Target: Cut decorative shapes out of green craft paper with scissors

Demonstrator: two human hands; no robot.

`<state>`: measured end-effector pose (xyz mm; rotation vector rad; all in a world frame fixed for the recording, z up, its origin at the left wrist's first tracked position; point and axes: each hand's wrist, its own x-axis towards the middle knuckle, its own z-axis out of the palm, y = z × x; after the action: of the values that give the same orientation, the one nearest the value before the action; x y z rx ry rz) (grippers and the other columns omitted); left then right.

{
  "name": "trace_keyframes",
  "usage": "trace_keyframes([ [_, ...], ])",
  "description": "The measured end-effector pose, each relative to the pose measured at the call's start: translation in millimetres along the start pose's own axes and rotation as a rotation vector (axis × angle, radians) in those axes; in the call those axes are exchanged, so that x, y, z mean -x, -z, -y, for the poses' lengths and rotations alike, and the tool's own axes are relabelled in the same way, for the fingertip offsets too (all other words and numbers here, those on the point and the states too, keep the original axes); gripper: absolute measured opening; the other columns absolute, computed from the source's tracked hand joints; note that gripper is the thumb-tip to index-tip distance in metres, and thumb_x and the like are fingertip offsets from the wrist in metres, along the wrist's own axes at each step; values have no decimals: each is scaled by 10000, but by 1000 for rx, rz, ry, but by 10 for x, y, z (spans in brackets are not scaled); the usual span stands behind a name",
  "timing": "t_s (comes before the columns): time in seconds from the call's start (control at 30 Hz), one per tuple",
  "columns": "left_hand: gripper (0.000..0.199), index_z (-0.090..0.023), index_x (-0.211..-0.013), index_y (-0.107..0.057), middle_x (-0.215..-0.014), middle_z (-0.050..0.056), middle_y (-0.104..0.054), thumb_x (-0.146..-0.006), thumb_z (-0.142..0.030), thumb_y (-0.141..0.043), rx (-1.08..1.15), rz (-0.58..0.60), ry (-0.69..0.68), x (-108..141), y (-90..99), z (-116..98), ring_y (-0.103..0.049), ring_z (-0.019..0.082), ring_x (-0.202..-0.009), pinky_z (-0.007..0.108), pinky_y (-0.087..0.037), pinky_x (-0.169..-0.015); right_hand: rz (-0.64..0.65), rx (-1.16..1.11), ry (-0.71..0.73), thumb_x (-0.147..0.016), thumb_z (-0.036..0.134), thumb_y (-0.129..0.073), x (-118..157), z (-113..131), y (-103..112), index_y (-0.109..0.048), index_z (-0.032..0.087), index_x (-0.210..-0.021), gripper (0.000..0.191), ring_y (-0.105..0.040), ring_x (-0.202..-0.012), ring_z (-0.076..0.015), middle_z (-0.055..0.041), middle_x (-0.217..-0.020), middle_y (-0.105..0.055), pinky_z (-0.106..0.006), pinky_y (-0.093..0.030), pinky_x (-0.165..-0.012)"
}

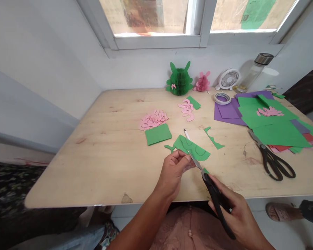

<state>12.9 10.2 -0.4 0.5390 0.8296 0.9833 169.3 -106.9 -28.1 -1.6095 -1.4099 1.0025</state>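
Green paper cutout (191, 148) pinched in left hand (172, 173), above the tabletop (94, 166). Right hand (236, 211) has a closed grip on black-handled scissors (215, 198), blades along the cutout's lower edge, probably biting it; angle is poor. Second scissors (272, 161) lie right, beside green sheets (276, 130).

Bright daylight enters by the window (151, 17) (edges warp noticeably).

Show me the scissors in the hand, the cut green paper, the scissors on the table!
Held scissors (215, 198), head view, on the black handle.
Cut green paper (190, 147), head view, on its middle.
Table scissors (267, 159), head view, on the black handle.
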Motion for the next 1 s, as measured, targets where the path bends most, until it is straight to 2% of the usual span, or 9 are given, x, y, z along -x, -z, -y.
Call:
trace_keyframes([
  [0.2, 180, -150, -654, -571, -645, -6, -656, -687, -231, -728, 7, -19, -23, 16, 1, 31, -630, 129, -635, 331, -508, -783, -18, 17, 38, -797, 196, -670, 8, -29, -9, -558, 214, -1320, 536, -524, -1223, -225, -60, -1324, -582, -299, -389, -1010],
  [1.0, 162, -145, -647, -583, -654, 0, -666, -686, -216, -723, 33, -39, -10, 12, -23, 52, -623, 123, -634, 337, -505, -796, -40, -8, 30, -765, 182, -686, -16, 14, 22, -577, 186, -1299, 545, -560, -1182, -229, -76, -1285, -612, -266, -447, -952],
])
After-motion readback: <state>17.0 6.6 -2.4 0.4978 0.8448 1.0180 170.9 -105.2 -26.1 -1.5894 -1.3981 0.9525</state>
